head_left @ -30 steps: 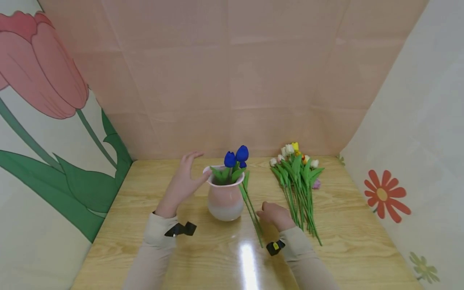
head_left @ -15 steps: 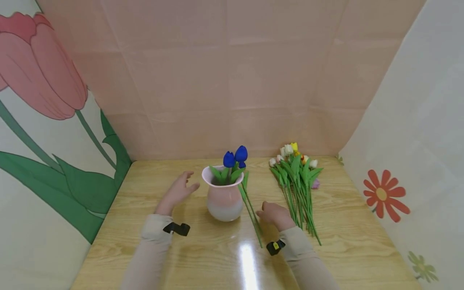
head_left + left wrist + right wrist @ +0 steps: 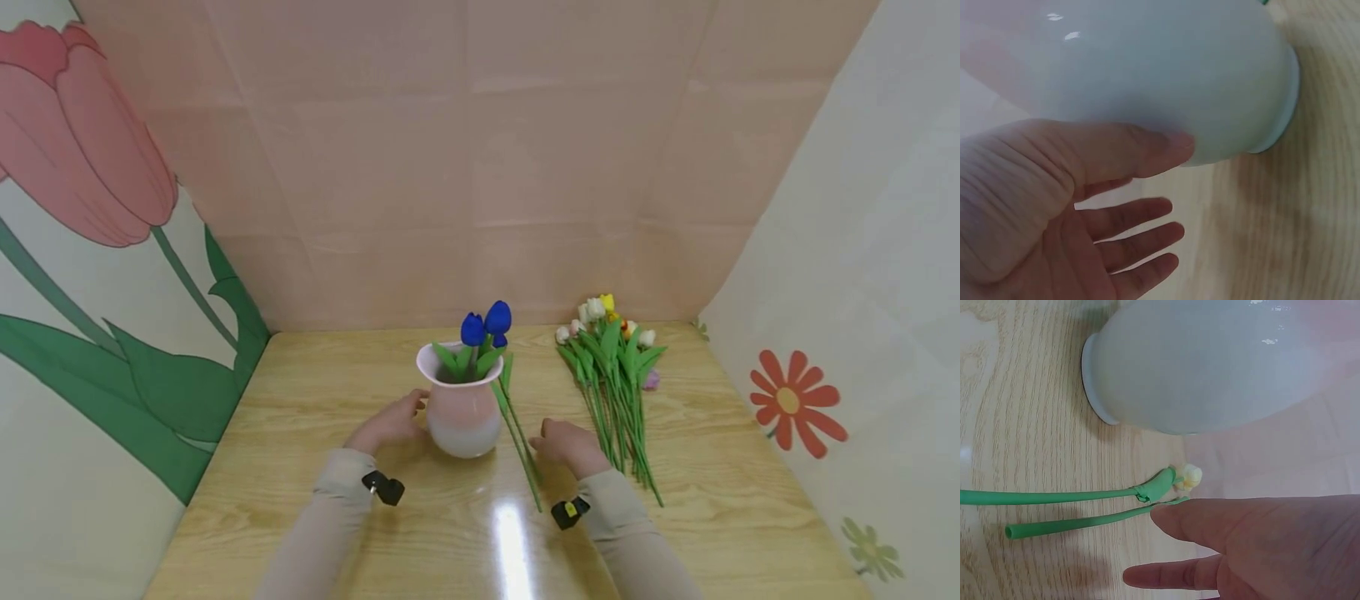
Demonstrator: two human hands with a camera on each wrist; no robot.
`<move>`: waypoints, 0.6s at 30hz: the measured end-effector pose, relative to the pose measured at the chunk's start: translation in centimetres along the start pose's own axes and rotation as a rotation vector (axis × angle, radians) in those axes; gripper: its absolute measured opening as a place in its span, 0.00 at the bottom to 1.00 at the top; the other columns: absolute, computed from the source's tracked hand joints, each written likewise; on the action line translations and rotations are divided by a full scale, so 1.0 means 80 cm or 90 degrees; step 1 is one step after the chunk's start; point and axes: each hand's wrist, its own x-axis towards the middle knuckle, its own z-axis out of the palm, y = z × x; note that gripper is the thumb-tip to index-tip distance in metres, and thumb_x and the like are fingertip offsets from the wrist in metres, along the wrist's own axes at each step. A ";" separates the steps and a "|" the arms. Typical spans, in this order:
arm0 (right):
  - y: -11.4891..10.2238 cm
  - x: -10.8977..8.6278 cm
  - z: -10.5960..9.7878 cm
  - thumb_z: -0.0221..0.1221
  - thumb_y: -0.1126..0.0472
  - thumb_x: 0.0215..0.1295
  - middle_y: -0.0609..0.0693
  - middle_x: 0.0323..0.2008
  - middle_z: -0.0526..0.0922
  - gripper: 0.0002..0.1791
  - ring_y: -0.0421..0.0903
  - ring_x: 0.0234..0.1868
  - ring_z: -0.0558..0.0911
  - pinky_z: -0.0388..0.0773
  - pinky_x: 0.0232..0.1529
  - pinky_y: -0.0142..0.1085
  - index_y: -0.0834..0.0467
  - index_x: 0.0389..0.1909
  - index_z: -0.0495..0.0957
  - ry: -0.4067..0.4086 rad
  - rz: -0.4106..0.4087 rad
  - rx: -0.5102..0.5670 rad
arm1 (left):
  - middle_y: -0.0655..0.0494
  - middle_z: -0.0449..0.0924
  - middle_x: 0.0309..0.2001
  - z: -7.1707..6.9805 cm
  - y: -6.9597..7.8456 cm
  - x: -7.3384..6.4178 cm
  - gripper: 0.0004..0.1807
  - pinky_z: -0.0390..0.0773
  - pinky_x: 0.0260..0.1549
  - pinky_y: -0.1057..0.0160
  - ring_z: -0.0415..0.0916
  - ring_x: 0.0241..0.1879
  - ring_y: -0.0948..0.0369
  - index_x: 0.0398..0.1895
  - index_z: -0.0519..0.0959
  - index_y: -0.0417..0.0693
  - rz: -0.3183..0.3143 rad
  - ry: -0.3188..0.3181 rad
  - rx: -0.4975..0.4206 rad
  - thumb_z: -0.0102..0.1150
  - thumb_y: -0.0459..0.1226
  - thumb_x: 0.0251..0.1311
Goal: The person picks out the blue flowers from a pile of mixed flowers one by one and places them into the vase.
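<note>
A pink-and-white vase point(image 3: 463, 421) stands upright on the table, with blue artificial tulips point(image 3: 486, 327) and green leaves rising from its mouth. Beside its left wall is my left hand point(image 3: 388, 423); in the left wrist view the thumb point(image 3: 1166, 150) lies along the vase's lower side, the other fingers spread apart with nothing in them. My right hand point(image 3: 572, 447) hovers near two loose green stems point(image 3: 522, 446) to the right of the vase. Its thumb and a finger are extended and hold nothing. A pale yellow-white bloom point(image 3: 1189, 477) shows beyond the stems in the right wrist view.
A bunch of artificial tulips point(image 3: 615, 383), white, yellow and purple, lies on the wooden table point(image 3: 720, 500) at the right. A pink cloth backdrop point(image 3: 465, 167) hangs behind the table. Printed flower panels close off both sides.
My left hand has come down from beside the vase's rim, drawing back left, then in to the vase's lower side. The right hand has stayed in place.
</note>
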 end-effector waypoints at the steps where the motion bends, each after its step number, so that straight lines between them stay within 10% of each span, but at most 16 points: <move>1: 0.000 0.000 0.000 0.50 0.49 0.73 0.57 0.43 0.82 0.21 0.54 0.39 0.81 0.76 0.35 0.49 0.63 0.50 0.75 -0.001 0.000 0.000 | 0.35 0.72 0.59 0.002 0.000 0.000 0.41 0.73 0.56 0.45 0.72 0.58 0.43 0.67 0.62 0.40 0.007 -0.006 0.001 0.70 0.36 0.49; 18: -0.005 0.001 0.000 0.50 0.49 0.72 0.57 0.45 0.82 0.20 0.54 0.41 0.81 0.76 0.36 0.49 0.62 0.51 0.75 0.009 -0.004 0.008 | 0.42 0.70 0.61 0.020 -0.008 0.005 0.52 0.65 0.63 0.46 0.68 0.61 0.48 0.71 0.56 0.40 0.043 -0.055 -0.105 0.76 0.33 0.42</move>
